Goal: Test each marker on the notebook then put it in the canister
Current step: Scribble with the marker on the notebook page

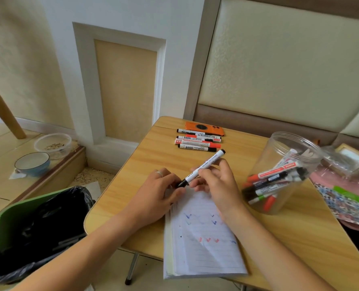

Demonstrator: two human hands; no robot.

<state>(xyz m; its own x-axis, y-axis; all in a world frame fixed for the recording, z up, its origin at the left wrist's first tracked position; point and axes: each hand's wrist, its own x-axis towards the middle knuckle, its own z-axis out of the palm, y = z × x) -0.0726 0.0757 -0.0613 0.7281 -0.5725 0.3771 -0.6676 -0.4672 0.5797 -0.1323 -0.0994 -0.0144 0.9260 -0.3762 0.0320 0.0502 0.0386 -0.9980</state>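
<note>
Gripping a white marker (203, 168) by its barrel, the right hand (218, 183) tilts it over the top edge of the open notebook (201, 238), black tip pointing down-left. The left hand (159, 194) curls its fingers at that tip, pinching what looks like the cap. On the desk (153, 156), a clear canister (283, 175) holding several markers stands to the right. Four more markers (197, 140) lie in a row beyond, just beside an orange phone (203, 127).

Above the notebook (197, 234), the marker (203, 168) barrel is gripped by the right hand (218, 181); its cap end is pinched by the left hand (159, 192).
</note>
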